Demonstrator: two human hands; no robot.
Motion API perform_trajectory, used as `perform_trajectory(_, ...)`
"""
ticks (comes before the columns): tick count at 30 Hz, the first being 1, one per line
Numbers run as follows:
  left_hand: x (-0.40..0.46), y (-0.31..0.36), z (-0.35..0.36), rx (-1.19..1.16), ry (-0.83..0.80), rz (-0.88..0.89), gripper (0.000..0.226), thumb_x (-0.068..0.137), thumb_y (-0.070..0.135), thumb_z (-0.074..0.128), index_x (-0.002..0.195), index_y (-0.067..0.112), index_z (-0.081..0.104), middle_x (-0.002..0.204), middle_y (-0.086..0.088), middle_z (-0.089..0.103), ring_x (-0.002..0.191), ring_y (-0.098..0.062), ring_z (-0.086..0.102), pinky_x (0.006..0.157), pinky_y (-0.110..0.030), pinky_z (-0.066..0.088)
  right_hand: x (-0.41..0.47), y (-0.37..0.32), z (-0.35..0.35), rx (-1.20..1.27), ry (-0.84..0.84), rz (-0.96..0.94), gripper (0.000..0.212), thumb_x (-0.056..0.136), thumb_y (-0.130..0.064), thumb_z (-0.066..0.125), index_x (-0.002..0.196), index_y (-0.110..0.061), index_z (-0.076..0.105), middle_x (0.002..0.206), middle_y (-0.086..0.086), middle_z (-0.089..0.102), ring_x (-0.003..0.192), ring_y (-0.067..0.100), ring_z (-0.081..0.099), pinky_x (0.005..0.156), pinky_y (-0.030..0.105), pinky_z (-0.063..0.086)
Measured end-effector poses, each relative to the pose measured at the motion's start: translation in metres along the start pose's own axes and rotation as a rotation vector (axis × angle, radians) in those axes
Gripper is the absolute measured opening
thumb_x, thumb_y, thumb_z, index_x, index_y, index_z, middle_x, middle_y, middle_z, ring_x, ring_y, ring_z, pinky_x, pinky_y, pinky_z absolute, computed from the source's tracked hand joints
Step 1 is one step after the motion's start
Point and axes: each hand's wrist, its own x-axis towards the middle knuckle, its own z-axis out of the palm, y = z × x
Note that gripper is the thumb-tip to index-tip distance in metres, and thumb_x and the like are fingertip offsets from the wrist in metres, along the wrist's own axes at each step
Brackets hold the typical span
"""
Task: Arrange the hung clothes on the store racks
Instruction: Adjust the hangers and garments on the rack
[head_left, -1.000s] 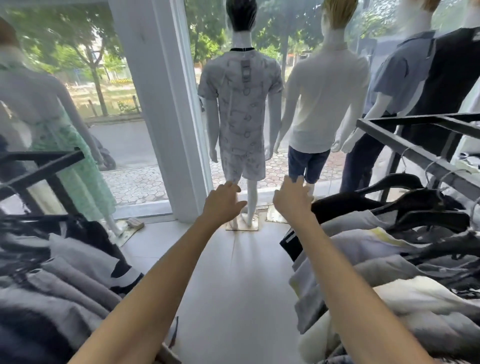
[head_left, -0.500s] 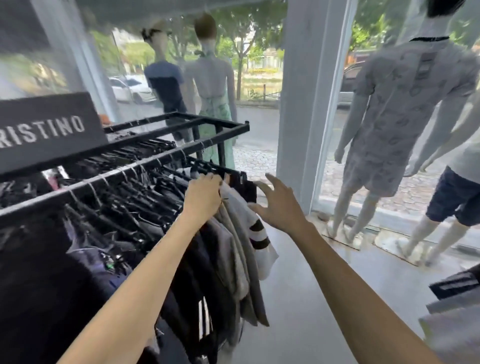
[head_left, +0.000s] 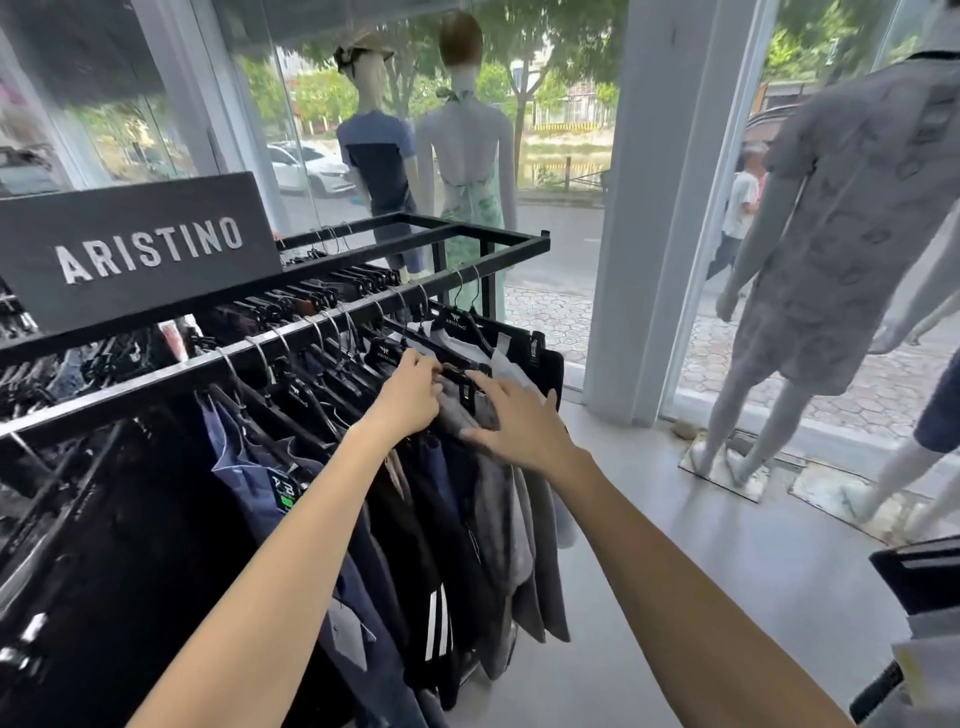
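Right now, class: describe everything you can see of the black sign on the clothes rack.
The black sign is a flat rectangular board, matte as it looks, with ARISTINO in raised silver-white capitals. It stands upright, tilted in this view, on top of the black metal rack at its left end, above the hangers. Its left edge is cut off by the frame. Neither hand touches it.

Daylit shop: grey floor (head_left: 675, 545), white pillar (head_left: 654, 208), mannequins (head_left: 831, 234) before street-facing windows (head_left: 561, 104).
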Motion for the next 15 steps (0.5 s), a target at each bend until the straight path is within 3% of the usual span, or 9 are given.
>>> perform_trajectory(4, -0.008, -0.02, -0.012, 0.008, 0.012, -0.011, 0.029, 0.091, -0.006, 0.049, 0.112, 0.01, 0.063, 0.117, -0.008, 0.048, 0.108, -0.027, 0.055, 0.093, -0.029, 0.044, 0.0, -0.014, -0.002, -0.071, -0.066, 0.067, 0.105, 0.07, -0.094, 0.036, 0.155, -0.034, 0.018, 0.159, 0.007, 0.032, 0.145, 0.037, 0.03, 0.104, 0.08, 0.009)
perform_trajectory(7, -0.022, -0.033, -0.018, 0.084, 0.077, 0.003, 0.024, 0.092, 0.021, 0.062, 0.116, 0.015, 0.062, 0.119, -0.002, 0.052, 0.114, -0.024, 0.053, 0.098, -0.037, 0.044, 0.016, -0.029, 0.002, -0.017, -0.139, 0.177, 0.101, 0.074, -0.092, 0.032, 0.146, -0.021, 0.025, 0.141, 0.017, 0.052, 0.129, 0.043, 0.048, 0.104, 0.077, 0.025)
perform_trajectory(8, -0.027, -0.037, -0.019, 0.132, 0.12, 0.013, 0.029, 0.092, 0.03, 0.062, 0.117, 0.017, 0.062, 0.12, 0.0, 0.053, 0.116, -0.023, 0.051, 0.099, -0.039, 0.043, 0.022, -0.037, 0.002, 0.023, -0.17, 0.231, 0.111, 0.068, -0.097, 0.03, 0.148, -0.019, 0.023, 0.14, 0.022, 0.052, 0.128, 0.044, 0.049, 0.104, 0.073, 0.03)
perform_trajectory(10, -0.039, -0.043, -0.024, 0.164, 0.215, -0.009, 0.032, 0.094, 0.036, 0.058, 0.12, 0.018, 0.061, 0.124, 0.0, 0.055, 0.122, -0.024, 0.047, 0.103, -0.041, 0.037, 0.027, -0.055, 0.0, 0.021, -0.248, 0.349, 0.147, 0.043, -0.108, 0.032, 0.155, -0.016, 0.01, 0.15, 0.031, 0.036, 0.137, 0.051, 0.035, 0.109, 0.073, 0.022)
perform_trajectory(11, -0.044, -0.047, -0.026, 0.153, 0.256, -0.027, 0.031, 0.095, 0.035, 0.055, 0.121, 0.018, 0.061, 0.125, 0.0, 0.055, 0.123, -0.024, 0.046, 0.105, -0.042, 0.034, 0.025, -0.065, -0.001, -0.01, -0.272, 0.394, 0.15, 0.044, -0.105, 0.039, 0.157, -0.014, 0.003, 0.156, 0.033, 0.023, 0.142, 0.055, 0.023, 0.111, 0.075, 0.013)
perform_trajectory(12, -0.05, -0.052, -0.028, 0.141, 0.29, -0.04, 0.029, 0.097, 0.033, 0.053, 0.121, 0.018, 0.061, 0.125, 0.0, 0.055, 0.124, -0.025, 0.045, 0.106, -0.042, 0.032, 0.022, -0.074, 0.001, -0.039, -0.269, 0.421, 0.142, 0.055, -0.097, 0.05, 0.157, -0.012, -0.002, 0.159, 0.033, 0.012, 0.144, 0.058, 0.011, 0.109, 0.076, 0.005)
perform_trajectory(15, -0.067, -0.067, -0.038, 0.063, 0.349, -0.081, 0.027, 0.102, 0.019, 0.042, 0.119, 0.022, 0.063, 0.124, 0.002, 0.054, 0.121, -0.025, 0.044, 0.106, -0.044, 0.032, 0.015, -0.088, 0.008, -0.008, -0.155, 0.451, 0.108, 0.086, -0.055, 0.069, 0.156, -0.008, 0.001, 0.16, 0.031, 0.004, 0.143, 0.06, 0.0, 0.109, 0.078, 0.003)
